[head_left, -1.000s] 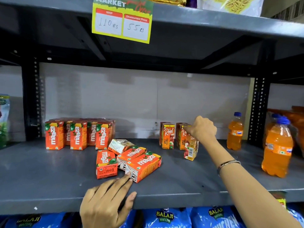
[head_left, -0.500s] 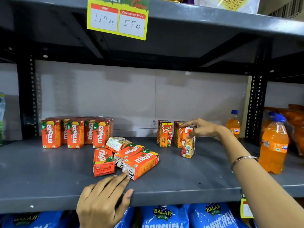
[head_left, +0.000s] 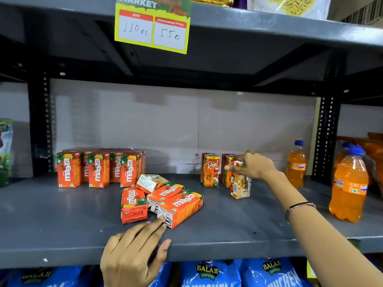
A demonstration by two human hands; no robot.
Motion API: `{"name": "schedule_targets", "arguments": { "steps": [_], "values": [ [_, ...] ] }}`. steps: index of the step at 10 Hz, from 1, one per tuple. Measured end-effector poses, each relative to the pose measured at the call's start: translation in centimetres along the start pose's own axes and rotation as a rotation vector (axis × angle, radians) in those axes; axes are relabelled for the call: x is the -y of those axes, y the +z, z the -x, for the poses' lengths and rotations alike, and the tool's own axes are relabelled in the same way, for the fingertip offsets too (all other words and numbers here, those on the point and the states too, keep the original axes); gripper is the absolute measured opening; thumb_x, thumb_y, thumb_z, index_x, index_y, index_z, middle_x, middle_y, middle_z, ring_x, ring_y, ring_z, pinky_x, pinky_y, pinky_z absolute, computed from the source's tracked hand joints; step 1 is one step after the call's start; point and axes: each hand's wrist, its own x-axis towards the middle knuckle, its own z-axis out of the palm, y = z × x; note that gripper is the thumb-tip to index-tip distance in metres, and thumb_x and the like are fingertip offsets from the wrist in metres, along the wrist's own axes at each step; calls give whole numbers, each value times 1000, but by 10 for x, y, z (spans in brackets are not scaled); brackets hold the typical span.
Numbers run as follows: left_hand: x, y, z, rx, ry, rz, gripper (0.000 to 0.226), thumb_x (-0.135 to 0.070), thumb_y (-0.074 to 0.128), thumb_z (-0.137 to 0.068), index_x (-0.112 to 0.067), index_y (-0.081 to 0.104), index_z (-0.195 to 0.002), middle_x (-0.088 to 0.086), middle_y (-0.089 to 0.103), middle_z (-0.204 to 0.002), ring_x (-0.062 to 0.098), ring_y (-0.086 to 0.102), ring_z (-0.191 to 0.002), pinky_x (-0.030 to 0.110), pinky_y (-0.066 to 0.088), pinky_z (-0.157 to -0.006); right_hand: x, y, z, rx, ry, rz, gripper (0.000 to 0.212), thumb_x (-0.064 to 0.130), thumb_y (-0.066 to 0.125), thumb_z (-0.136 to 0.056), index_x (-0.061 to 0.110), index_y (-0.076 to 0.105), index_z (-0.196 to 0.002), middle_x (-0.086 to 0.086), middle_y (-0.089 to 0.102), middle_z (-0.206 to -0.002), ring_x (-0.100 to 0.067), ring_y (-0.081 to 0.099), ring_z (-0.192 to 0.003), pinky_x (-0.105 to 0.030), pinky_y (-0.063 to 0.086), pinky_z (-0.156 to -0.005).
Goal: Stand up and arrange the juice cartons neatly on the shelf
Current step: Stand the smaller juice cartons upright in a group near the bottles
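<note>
My right hand (head_left: 253,165) grips the top of an upright Real apple carton (head_left: 240,186) on the grey shelf (head_left: 62,222). Two more Real cartons (head_left: 210,170) stand just behind it to the left. Several orange Maaza cartons (head_left: 99,168) stand in rows at the back left. In front of them, several Maaza cartons (head_left: 178,208) lie tipped over in a heap. My left hand (head_left: 134,255) rests flat on the shelf's front edge, fingers apart, fingertips touching the nearest fallen carton.
Orange Fanta bottles (head_left: 348,187) stand at the right, one more (head_left: 296,164) further back. A black upright post (head_left: 325,139) divides the bays. A yellow price tag (head_left: 152,27) hangs from the shelf above. Blue Balaji wafer bags (head_left: 209,273) fill the shelf below.
My right hand shifted from covering the Real carton to pinching its top, and the carton now stands more upright. The left hand stayed on the shelf edge.
</note>
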Motion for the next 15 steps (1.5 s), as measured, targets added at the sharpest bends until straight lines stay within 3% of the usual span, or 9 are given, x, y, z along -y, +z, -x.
{"name": "schedule_targets", "arguments": {
  "steps": [1,2,3,4,6,10,12,14,15],
  "values": [
    [0,1,0,2,-10,-1,33,-38,48,-91,-22,76,-88,-11,71,-102,4,57,-95,22,36,-71,-8,-6,-2,148,-31,-319,72,42,63,-80,17,34,-141,-16,45,-138,-32,49,-122,-38,42,-98],
    [0,0,0,-3,3,-2,33,-38,48,-91,-21,76,-86,-11,72,-102,4,58,-95,22,37,-70,-17,-12,2,163,-41,-671,58,7,61,-82,12,40,-136,-15,47,-137,-25,50,-113,-31,48,-82],
    [1,0,0,-14,4,6,33,-38,48,-91,-21,76,-85,-12,72,-101,4,58,-94,22,38,-69,-25,-11,4,148,-65,-735,39,-1,57,-83,5,55,-122,-15,56,-129,-22,54,-106,-25,49,-74],
    [0,1,-1,-12,1,4,34,-38,47,-92,-21,76,-85,-12,72,-100,3,57,-94,22,37,-69,-29,-8,1,112,-87,-698,38,3,61,-82,5,60,-119,-11,60,-125,-22,57,-104,-31,48,-83],
    [0,0,0,-3,0,5,35,-38,47,-92,-21,76,-85,-11,72,-101,3,57,-95,22,37,-70,-31,-5,-6,44,-119,-509,38,15,66,-80,8,61,-117,-13,66,-118,-20,59,-93,-15,43,-62],
    [0,-1,0,8,-5,10,36,-39,46,-93,-21,76,-85,-11,72,-100,3,57,-96,21,36,-71,-31,-6,-6,40,-111,-573,30,13,59,-84,14,64,-113,-7,63,-117,-25,58,-107,-35,48,-85],
    [-1,-2,-2,1,-6,11,35,-39,47,-93,-21,76,-86,-11,72,-101,3,57,-95,21,37,-70,-26,-9,-5,-20,-81,-305,49,38,64,-79,19,56,-124,-16,53,-128,-34,54,-112,-43,50,-88],
    [-1,-1,-2,-12,3,1,33,-37,48,-92,-21,76,-86,-12,72,-101,4,57,-94,22,38,-70,-29,-14,2,133,-22,-566,38,11,52,-87,16,57,-125,1,54,-118,-19,49,-97,-23,40,-55],
    [-1,-2,-2,-9,-1,0,35,-37,46,-93,-20,76,-86,-11,72,-98,3,56,-94,22,37,-71,-33,-15,1,84,-20,-507,40,22,62,-85,13,57,-123,-5,61,-118,-23,54,-100,-31,47,-67]
  ]
}}
